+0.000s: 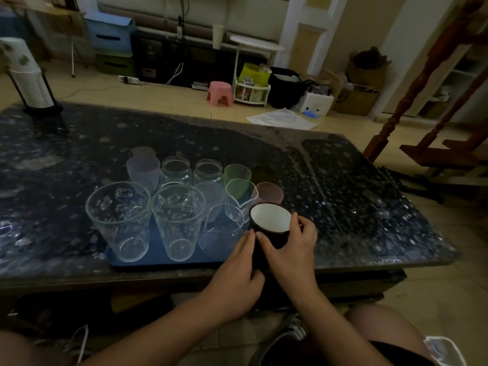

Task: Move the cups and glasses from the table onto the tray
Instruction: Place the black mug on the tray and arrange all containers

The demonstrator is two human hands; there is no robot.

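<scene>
A black mug with a white inside (269,220) stands at the near right end of the blue tray (155,256). Both hands are wrapped around it: my left hand (237,270) on its near left side, my right hand (290,249) over its right side with the thumb at the rim. On the tray stand two tall clear glasses with cat prints (118,217) (178,220), two clear spouted pitchers (224,228) (241,196), two glass jars (177,169) (208,171), and frosted, green (237,174), dark (264,175) and pink (269,192) cups.
The dark speckled table (356,202) runs wide to the left and right of the tray. A stack of paper cups in a black stand (31,83) sits at the far left corner. A wooden chair (435,114) stands off the right edge.
</scene>
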